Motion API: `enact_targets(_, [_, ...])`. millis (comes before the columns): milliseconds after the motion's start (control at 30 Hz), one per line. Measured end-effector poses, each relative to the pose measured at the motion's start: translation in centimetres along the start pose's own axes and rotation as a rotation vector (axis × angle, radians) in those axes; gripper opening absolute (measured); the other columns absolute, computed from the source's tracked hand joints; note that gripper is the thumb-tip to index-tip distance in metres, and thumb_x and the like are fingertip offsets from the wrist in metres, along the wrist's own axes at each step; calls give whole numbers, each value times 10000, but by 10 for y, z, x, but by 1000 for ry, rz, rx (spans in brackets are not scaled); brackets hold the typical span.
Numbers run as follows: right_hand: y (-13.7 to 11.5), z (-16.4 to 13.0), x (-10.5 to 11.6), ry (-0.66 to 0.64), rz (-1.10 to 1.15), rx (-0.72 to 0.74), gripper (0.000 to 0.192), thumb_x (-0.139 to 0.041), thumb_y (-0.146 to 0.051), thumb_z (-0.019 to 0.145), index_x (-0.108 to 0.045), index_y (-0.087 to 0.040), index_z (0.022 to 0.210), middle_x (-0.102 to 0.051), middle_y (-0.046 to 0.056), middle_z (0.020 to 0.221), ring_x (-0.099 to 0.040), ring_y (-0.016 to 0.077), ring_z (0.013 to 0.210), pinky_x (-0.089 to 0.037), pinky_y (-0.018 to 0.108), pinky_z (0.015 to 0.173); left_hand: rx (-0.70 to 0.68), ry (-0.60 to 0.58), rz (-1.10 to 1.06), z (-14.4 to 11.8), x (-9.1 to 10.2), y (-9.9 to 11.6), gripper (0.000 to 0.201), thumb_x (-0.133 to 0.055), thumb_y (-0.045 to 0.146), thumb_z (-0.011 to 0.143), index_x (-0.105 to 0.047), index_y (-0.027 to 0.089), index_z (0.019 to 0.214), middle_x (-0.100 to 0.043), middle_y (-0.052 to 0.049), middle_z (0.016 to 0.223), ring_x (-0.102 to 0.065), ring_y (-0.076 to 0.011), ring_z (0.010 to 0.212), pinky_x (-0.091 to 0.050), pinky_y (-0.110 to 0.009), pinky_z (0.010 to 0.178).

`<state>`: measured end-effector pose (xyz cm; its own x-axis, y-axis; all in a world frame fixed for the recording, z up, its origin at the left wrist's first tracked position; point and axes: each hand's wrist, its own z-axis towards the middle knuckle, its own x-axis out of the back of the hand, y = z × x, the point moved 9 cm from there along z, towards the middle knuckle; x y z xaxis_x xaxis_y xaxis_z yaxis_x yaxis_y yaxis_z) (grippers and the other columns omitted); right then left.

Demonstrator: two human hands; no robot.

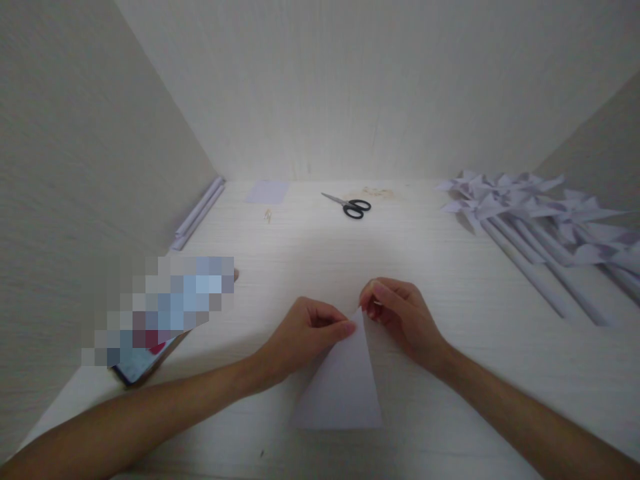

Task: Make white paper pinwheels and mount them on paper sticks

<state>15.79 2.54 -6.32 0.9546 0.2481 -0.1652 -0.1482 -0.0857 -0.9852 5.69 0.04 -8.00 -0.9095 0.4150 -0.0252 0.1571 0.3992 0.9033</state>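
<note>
A pale lilac-white sheet of paper [347,390] shows as a triangle, its narrow tip up between my hands and its wide edge toward me. My left hand [313,340] pinches it between thumb and fingers just below the tip. At the very tip, my right hand [403,320] has its fingers curled and closed on the paper's corner. Whether the sheet is folded there is hidden by the fingers.
Black-handled scissors [353,205] lie at the back, near small tan bits [377,193]. A lilac paper square [268,192], small pins [267,215] and paper rolls [200,212] are back left. A blurred phone [143,360] lies left. Paper pinwheels [525,207] are piled right.
</note>
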Motion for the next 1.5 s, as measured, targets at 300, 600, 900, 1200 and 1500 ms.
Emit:
enact_targets(300, [-6, -5, -11, -111, -192, 92, 256, -552, -341, 716, -440, -178, 554, -362, -50, 502, -312, 72, 471, -234, 219, 432, 61, -93, 20, 2, -2, -4, 235, -629, 339, 612, -600, 108, 581, -523, 25, 496, -410, -53, 447, -281, -187, 435])
enact_targets(600, [-16, -1, 9, 60, -162, 174, 223, -560, -297, 713, -426, -190, 571, -378, -55, 503, -312, 69, 448, -221, 215, 409, 63, -136, 143, 11, 26, 16, 217, -641, 309, 605, -673, 133, 727, -641, -30, 655, -534, -107, 582, -381, -210, 529])
enact_targets(900, [-10, -12, -14, -64, -392, 172, 248, -516, -315, 742, -403, -190, 561, -351, -48, 505, -315, 84, 482, -242, 229, 439, -17, -256, 152, 3, -6, 11, 322, -571, 383, 667, -564, 104, 506, -359, 60, 409, -263, -28, 393, -159, -195, 389])
enact_targets(1200, [-12, -10, -8, -16, -335, 175, 244, -509, -314, 752, -403, -184, 573, -347, -52, 512, -310, 75, 472, -233, 219, 423, 112, -94, 93, 6, 5, -4, 281, -640, 381, 581, -637, 101, 610, -565, -10, 523, -427, -68, 420, -281, -201, 407])
enact_targets(1500, [-14, -5, 35, 281, -94, 251, 205, -549, -274, 743, -433, -191, 596, -383, -66, 499, -325, 52, 410, -216, 194, 372, 43, -9, 60, 11, 28, 7, 190, -675, 299, 574, -640, 114, 603, -611, -20, 521, -527, -95, 497, -361, -204, 495])
